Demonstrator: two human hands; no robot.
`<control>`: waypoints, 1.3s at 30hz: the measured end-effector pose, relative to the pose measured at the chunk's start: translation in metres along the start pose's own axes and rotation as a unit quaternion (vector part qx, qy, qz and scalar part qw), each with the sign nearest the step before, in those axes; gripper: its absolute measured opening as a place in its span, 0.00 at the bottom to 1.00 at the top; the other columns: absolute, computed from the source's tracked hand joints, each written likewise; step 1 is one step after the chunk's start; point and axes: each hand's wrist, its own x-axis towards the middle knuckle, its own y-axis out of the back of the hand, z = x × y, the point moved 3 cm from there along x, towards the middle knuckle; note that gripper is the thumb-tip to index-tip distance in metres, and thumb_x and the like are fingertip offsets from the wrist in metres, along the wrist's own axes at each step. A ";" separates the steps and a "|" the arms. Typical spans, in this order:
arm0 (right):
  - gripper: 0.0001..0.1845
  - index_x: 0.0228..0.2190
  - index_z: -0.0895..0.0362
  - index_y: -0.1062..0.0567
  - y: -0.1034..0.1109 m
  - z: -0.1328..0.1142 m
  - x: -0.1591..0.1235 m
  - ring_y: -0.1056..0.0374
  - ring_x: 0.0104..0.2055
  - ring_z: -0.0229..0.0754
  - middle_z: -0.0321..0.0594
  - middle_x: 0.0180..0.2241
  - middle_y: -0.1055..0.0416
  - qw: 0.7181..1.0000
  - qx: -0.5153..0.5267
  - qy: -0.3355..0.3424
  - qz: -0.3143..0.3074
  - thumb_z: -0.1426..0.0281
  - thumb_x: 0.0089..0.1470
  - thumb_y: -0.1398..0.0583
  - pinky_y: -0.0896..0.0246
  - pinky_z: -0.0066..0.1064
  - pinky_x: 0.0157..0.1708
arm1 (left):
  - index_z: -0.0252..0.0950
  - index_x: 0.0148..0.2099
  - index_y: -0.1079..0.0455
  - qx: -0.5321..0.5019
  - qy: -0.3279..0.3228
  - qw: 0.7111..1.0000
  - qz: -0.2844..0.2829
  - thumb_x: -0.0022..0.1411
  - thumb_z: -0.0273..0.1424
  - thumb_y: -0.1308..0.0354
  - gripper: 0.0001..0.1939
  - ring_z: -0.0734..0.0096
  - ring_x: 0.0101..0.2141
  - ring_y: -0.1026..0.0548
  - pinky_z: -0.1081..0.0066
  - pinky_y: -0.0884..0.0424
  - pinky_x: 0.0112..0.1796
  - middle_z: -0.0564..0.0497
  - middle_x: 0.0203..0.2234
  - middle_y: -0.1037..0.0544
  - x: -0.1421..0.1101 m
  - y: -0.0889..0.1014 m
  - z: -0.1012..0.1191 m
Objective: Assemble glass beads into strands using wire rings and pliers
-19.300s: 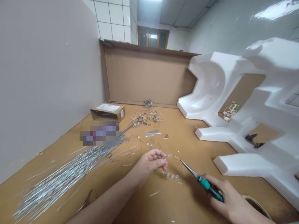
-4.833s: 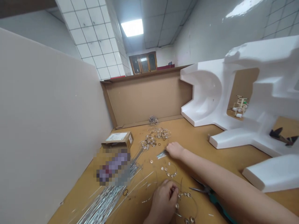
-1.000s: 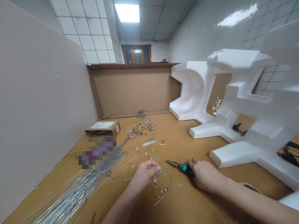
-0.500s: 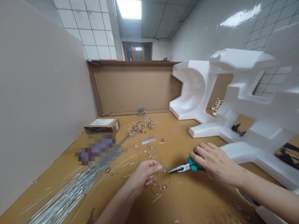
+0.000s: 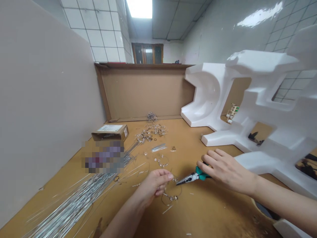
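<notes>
Landmark: beaded wire loop (image 5: pixel 170 193), lying low and central on the cardboard work surface (image 5: pixel 198 218).

- White foam packing block (image 5: pixel 247 109): well right of the loop and behind it.
- Upright cardboard panel (image 5: pixel 146 91): far behind the loop.
- Bundle of straight silver wires (image 5: pixel 71 208): left of the loop, fanned toward the near edge.
- Small cardboard box (image 5: pixel 110 132): behind and left of the loop.
- Heap of rings and beads (image 5: pixel 152 129): behind the loop, near the panel.
- Right hand (image 5: pixel 226 170): just right of the loop, fingers curled over the green handles of the pliers (image 5: pixel 192 177); the nose points at the loop's upper end.
- Left hand (image 5: pixel 155 185): touching the loop, fingertips pinched narrow on the wire at its top.

Risk, as a judgement: the thin wire looks springy; a loose pinch or a twisting nip from the pliers could kink it or let the beads slide off and scatter.
</notes>
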 end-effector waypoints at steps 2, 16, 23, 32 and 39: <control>0.11 0.35 0.55 0.34 0.001 0.000 0.000 0.46 0.27 0.40 0.39 0.26 0.38 1.000 0.004 0.000 0.002 0.75 0.54 0.54 0.55 0.33 0.29 | 0.33 0.29 0.36 -0.002 0.003 1.000 -0.004 0.46 0.36 0.39 0.13 0.86 0.13 0.58 0.77 0.63 0.15 0.65 0.11 0.50 0.000 0.000 0.000; 0.11 0.35 0.56 0.34 0.002 -0.001 0.001 0.46 0.27 0.40 0.39 0.26 0.37 1.000 0.007 0.007 -0.001 0.76 0.54 0.54 0.57 0.33 0.28 | 0.34 0.28 0.37 -0.003 0.020 0.999 -0.025 0.48 0.34 0.40 0.10 0.85 0.13 0.59 0.77 0.64 0.15 0.65 0.11 0.51 0.000 0.001 -0.004; 0.11 0.27 0.54 0.33 -0.002 0.002 0.001 0.42 0.24 0.39 0.36 0.24 0.34 0.976 0.173 -0.047 -0.126 0.78 0.37 0.45 0.57 0.30 0.22 | 0.33 0.26 0.35 0.189 -0.087 0.974 0.091 0.48 0.35 0.42 0.10 0.83 0.15 0.48 0.79 0.52 0.18 0.60 0.13 0.41 0.003 -0.007 -0.001; 0.11 0.24 0.54 0.33 -0.021 0.018 -0.004 0.40 0.21 0.38 0.33 0.20 0.34 0.909 0.301 -0.123 -0.259 0.76 0.31 0.46 0.57 0.26 0.19 | 0.33 0.27 0.33 0.220 -0.092 0.965 0.110 0.47 0.39 0.43 0.13 0.81 0.15 0.41 0.78 0.44 0.17 0.59 0.14 0.37 0.000 -0.008 0.006; 0.13 0.26 0.51 0.33 -0.008 0.025 -0.010 0.36 0.26 0.42 0.35 0.23 0.32 0.928 0.273 -0.118 -0.226 0.76 0.33 0.46 0.55 0.28 0.23 | 0.34 0.28 0.38 0.204 -0.048 0.978 0.002 0.48 0.41 0.44 0.14 0.77 0.15 0.34 0.76 0.38 0.19 0.56 0.14 0.32 -0.004 0.000 0.009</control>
